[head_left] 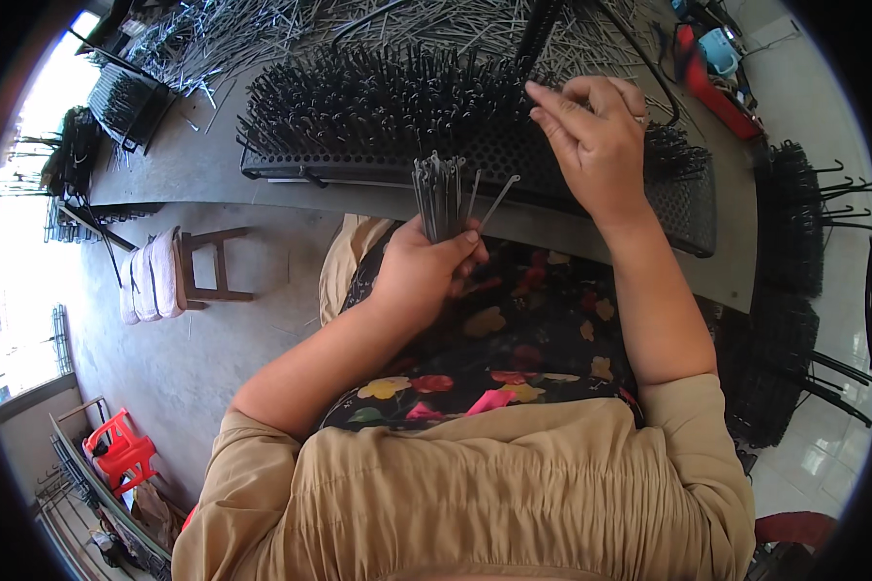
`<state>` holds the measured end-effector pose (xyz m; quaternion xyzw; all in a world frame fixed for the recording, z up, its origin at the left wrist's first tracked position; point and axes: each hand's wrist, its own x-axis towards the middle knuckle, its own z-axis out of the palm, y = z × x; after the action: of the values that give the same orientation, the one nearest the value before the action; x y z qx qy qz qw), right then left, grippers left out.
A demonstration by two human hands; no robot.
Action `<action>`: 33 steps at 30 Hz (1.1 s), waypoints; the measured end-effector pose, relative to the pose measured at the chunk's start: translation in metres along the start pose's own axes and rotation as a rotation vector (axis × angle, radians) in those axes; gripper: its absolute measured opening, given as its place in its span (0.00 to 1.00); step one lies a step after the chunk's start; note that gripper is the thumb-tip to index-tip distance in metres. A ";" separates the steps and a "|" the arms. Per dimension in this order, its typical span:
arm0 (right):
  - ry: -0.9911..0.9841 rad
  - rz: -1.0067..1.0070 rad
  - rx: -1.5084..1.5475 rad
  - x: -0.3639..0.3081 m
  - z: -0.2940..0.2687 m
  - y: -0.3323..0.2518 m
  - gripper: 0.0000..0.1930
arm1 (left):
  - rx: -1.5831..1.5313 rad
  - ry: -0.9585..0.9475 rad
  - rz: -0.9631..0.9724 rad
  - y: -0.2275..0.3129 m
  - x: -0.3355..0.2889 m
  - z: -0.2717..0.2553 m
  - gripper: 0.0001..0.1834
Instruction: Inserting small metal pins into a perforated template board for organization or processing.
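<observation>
My left hand is wrapped round a bundle of thin metal rods with small looped tips, held upright in front of the table edge. One or two rods lean out to the right of the bundle. Just beyond it stands a black perforated rack, packed with dark upright rods with bent tips. Above the rack's right part is my right hand, its thumb and forefinger brought close together beside the rods. Whatever is between those fingertips is too small to make out.
Loose grey rods lie heaped across the back of the table. A red tray with a light blue container sits at the far right. Dark bundles hang along the right side. A wooden stool with a cloth stands left, a red plastic chair lower left.
</observation>
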<state>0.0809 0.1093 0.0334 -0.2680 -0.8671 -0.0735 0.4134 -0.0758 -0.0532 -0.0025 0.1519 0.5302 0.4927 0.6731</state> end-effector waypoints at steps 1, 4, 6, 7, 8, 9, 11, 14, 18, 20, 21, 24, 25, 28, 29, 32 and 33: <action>-0.001 -0.001 0.002 -0.001 -0.001 -0.003 0.11 | -0.009 -0.012 0.001 0.000 0.000 -0.001 0.08; -0.029 -0.069 -0.011 -0.004 -0.009 -0.016 0.11 | -0.030 -0.033 0.003 -0.001 0.001 -0.001 0.08; -0.020 0.086 0.174 -0.014 -0.013 -0.025 0.10 | -0.041 -0.048 0.003 -0.002 0.000 -0.001 0.08; -0.007 0.241 0.359 -0.020 -0.016 -0.031 0.10 | -0.095 -0.105 0.005 -0.002 0.000 -0.002 0.07; -0.119 0.537 0.688 -0.027 -0.019 -0.039 0.11 | -0.148 -0.162 0.008 -0.002 0.000 -0.003 0.07; -0.118 0.537 0.685 -0.029 -0.024 -0.042 0.11 | -0.148 -0.166 0.008 -0.002 0.000 -0.003 0.07; -0.422 1.002 1.352 -0.032 -0.030 -0.047 0.12 | -0.288 -0.324 -0.049 0.000 -0.001 -0.002 0.06; -0.407 1.015 1.299 -0.032 -0.035 -0.033 0.11 | -0.297 -0.386 -0.140 0.005 -0.004 0.001 0.08; 0.091 0.602 0.760 -0.013 -0.023 -0.015 0.14 | -0.051 -0.253 -0.084 0.000 -0.003 0.003 0.12; 0.179 0.446 0.589 -0.014 -0.013 0.000 0.15 | 0.010 -0.201 -0.041 -0.004 -0.001 0.006 0.15; 0.199 0.350 0.469 -0.015 -0.006 0.002 0.15 | 0.010 -0.198 -0.040 -0.005 0.000 0.006 0.15; 0.187 0.232 0.299 -0.019 -0.001 0.000 0.15 | 0.006 -0.167 -0.006 -0.007 0.001 0.005 0.15; 0.155 0.210 0.246 -0.020 0.000 -0.001 0.15 | 0.027 -0.170 0.007 -0.007 0.002 0.004 0.14; 0.118 0.057 0.110 -0.012 -0.002 0.005 0.10 | 0.052 -0.155 0.010 -0.007 0.003 0.004 0.12; 0.044 -0.089 -0.037 -0.009 -0.005 0.006 0.09 | 0.058 -0.139 0.001 -0.007 0.003 0.004 0.11; 0.036 -0.050 -0.049 -0.010 -0.011 -0.004 0.06 | 0.042 -0.109 -0.004 -0.006 0.002 0.005 0.08; 0.035 -0.049 -0.051 -0.014 -0.013 -0.011 0.06 | 0.043 -0.112 -0.005 -0.006 0.002 0.005 0.08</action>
<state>0.0909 0.0899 0.0325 -0.2557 -0.8638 -0.1105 0.4198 -0.0684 -0.0525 -0.0059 0.1921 0.5027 0.4702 0.6995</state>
